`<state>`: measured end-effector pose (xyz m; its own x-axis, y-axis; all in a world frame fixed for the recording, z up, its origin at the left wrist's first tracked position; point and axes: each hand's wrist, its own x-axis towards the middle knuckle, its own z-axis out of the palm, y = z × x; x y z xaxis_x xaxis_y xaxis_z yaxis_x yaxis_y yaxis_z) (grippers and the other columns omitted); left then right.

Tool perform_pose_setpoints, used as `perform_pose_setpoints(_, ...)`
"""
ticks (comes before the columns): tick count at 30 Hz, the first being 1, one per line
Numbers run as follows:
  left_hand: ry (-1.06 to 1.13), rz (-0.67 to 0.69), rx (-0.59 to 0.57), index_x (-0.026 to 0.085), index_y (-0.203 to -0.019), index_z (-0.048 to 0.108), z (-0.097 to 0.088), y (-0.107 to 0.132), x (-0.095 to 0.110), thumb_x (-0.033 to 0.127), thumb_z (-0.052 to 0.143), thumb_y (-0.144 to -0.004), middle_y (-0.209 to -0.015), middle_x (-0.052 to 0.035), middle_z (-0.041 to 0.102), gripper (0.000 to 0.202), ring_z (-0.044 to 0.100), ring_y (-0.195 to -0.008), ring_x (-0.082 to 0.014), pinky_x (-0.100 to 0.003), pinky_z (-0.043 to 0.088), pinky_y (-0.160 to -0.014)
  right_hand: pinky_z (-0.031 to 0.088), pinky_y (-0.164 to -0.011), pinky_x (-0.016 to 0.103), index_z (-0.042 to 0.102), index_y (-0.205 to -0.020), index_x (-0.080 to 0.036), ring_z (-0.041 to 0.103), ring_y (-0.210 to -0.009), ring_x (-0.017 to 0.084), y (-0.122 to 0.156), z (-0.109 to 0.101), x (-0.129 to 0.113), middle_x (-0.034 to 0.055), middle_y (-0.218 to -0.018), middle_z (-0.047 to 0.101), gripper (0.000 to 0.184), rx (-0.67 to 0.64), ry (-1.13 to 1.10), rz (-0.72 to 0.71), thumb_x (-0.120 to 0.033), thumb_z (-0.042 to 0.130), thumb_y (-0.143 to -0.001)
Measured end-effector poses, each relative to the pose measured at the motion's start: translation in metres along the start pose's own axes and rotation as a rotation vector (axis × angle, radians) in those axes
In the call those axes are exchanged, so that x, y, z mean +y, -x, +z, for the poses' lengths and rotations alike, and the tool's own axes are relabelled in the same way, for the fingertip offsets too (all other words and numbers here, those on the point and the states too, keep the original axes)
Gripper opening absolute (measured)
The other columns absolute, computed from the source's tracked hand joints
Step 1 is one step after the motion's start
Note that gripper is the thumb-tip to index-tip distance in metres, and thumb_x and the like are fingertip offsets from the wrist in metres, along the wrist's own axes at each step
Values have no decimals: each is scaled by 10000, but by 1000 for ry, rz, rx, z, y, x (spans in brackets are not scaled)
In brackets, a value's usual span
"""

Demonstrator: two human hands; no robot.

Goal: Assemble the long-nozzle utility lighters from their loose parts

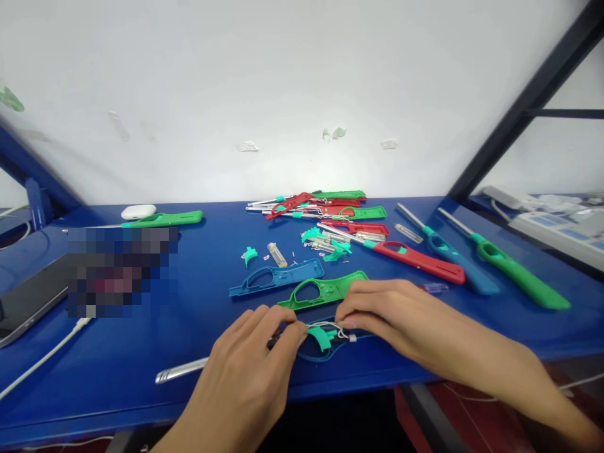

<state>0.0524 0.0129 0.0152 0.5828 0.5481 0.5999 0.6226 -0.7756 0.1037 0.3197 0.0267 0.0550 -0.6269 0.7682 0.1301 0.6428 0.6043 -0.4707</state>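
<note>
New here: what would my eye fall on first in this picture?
Probably the left hand and right hand near the front edge of the blue table, with white wires and a turquoise piece between them. A bright green half-shell lies just behind. To the right lie a red wand, a blue wand and a green wand.

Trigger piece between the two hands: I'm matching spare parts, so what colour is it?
The trigger piece is turquoise green, best seen in the head view.

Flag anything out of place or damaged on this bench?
One teal trigger lies apart from the trigger pile, near a clear fuel tank; possibly strayed. The wall behind has ragged patches, perhaps tape residue.
</note>
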Motion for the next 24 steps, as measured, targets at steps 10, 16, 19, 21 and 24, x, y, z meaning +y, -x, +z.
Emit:
perform_pose_setpoints(10,6,-3,-5,188,-1085,643,2,0,-1,-51,478,-911,-1010,-65,722,339,694,-839,-231,-403,610,-785,510,-857,316,736,-1045,-273,711,-985,208,-13,-10,4,-3,-1063,770,158,-106,0,20,-272,578,-1054)
perform_pose_setpoints(16,35,-26,-8,195,-1095,623,3,3,-1,-47,484,-922,-1016,-62,710,329,682,-854,-234,-411,605,-797,517,-824,309,749,-1021,-251,704,-1006,218,-23,-18,-4,12,-1037,780,201,-146,-112,120,-282,555,-1064)
perform_pose_setpoints(19,44,-35,-19,191,-1099,620,3,3,-1,-50,492,-919,-1020,-67,703,327,681,-860,-240,-421,606,-804,518,-831,293,757,-1011,-257,706,-992,201,-24,-20,-8,-5,-1032,783,180,-156,-141,123,-248,582,-1054)
perform_pose_setpoints(21,48,-39,-25,190,-1094,618,3,4,-1,-42,499,-922,-1019,-69,699,313,681,-861,-245,-434,607,-806,523,-816,276,772,-1000,-270,713,-958,183,-24,-22,-10,-22,-1020,789,171,-169,-160,138,-247,609,-1044)
perform_pose_setpoints(24,45,-38,-27,189,-1105,615,3,5,-1,-40,497,-922,-1039,-77,699,317,682,-869,-257,-450,609,-791,531,-725,255,795,-1012,-294,719,-863,165,-22,-24,-10,-35,-985,800,134,-193,-198,167,-256,667,-1004)
